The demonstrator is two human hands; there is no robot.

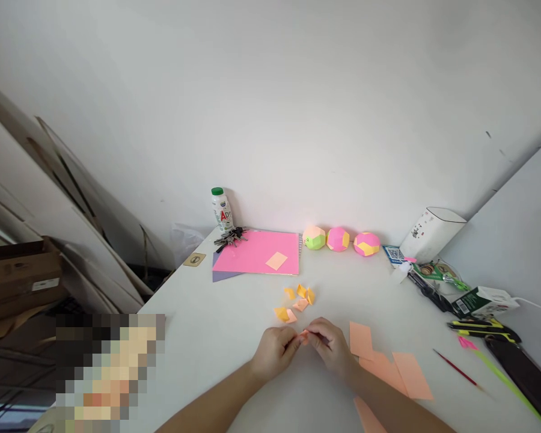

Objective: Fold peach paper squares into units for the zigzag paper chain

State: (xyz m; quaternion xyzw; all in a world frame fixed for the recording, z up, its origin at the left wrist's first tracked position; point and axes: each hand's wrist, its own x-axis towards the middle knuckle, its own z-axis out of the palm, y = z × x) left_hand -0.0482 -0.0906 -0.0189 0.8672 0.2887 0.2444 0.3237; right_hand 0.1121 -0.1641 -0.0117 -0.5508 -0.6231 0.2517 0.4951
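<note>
Both my hands meet low over the white table, pinching a small piece of orange paper [303, 337] between them. My left hand [274, 355] is closed on its left side, and my right hand [330, 344] grips it from the right. Fingers cover most of the piece, so its exact shape is hidden. Just beyond lie several small folded paper pieces [302, 291] in yellow-orange and peach. Flat peach paper sheets [361, 340] lie beside my right hand, some partly under my right forearm.
Three paper balls [338, 239] line the wall beside a pink sheet [252, 252]. Keys [232, 237] and a white bottle [222, 210] stand back left. At right are a paintbrush [458, 368], a yellow-black cutter [484, 328], a small carton [484, 300] and a dark case [523, 379].
</note>
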